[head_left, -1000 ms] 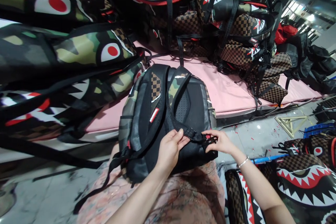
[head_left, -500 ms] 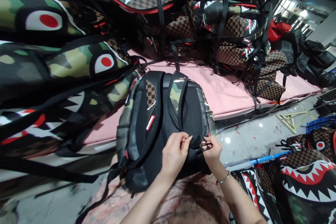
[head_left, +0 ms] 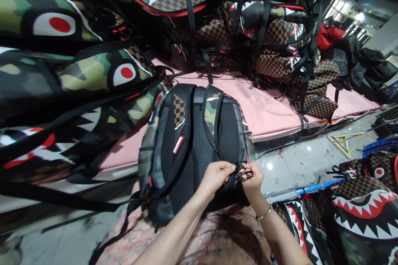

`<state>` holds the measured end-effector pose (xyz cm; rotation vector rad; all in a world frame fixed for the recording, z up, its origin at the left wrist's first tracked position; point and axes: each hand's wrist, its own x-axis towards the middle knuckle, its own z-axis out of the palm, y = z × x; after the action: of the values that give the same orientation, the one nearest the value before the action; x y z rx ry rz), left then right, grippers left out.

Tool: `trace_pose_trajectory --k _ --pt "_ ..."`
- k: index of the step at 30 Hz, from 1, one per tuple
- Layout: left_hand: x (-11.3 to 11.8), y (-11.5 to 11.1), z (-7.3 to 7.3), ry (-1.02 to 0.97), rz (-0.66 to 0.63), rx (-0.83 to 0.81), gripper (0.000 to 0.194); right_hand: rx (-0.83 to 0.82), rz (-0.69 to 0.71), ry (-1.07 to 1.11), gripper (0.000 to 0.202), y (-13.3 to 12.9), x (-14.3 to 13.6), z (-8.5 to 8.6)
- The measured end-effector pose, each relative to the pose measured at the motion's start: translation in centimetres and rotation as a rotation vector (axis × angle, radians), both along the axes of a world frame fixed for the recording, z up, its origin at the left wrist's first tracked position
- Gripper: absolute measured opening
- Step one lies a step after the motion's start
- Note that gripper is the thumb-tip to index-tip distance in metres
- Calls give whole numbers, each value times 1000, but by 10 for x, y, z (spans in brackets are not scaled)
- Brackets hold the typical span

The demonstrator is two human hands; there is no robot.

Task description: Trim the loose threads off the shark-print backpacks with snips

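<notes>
A black backpack (head_left: 199,140) with camouflage and brown check panels lies back side up in front of me, its shoulder straps on top. Over its lower right part, my left hand (head_left: 217,177) is pinched closed on the black strap (head_left: 239,167). Right beside it, my right hand (head_left: 253,178) is closed round the same strap, fingertips almost meeting the left ones. Across the right fingers lies a small dark, shiny piece (head_left: 245,174); whether it is a buckle or a small tool I cannot tell. The strap's end is hidden by the fingers.
Camouflage backpacks (head_left: 102,70) are piled at the left. More checked bags (head_left: 276,62) are stacked along the pink tabletop (head_left: 261,112). Shark-mouth bags (head_left: 363,211) stand low at the right, near a blue bar (head_left: 320,185) and a yellowish triangular frame (head_left: 346,143) on the floor.
My left hand has moved right, closing the gap to my right hand at the strap. The right shoulder strap has shifted slightly right. My right hand has hardly moved.
</notes>
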<state>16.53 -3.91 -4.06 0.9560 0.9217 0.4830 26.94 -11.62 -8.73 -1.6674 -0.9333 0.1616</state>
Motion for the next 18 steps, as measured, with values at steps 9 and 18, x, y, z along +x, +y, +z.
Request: trace_pose_trajectory --k 9,18 --pt "-6 -24 10 -600 135 -548 33 -63 0 188 13 -6 -7 21" --pt "-3 -30 12 -369 173 -207 28 -104 150 436 19 -9 -2 38"
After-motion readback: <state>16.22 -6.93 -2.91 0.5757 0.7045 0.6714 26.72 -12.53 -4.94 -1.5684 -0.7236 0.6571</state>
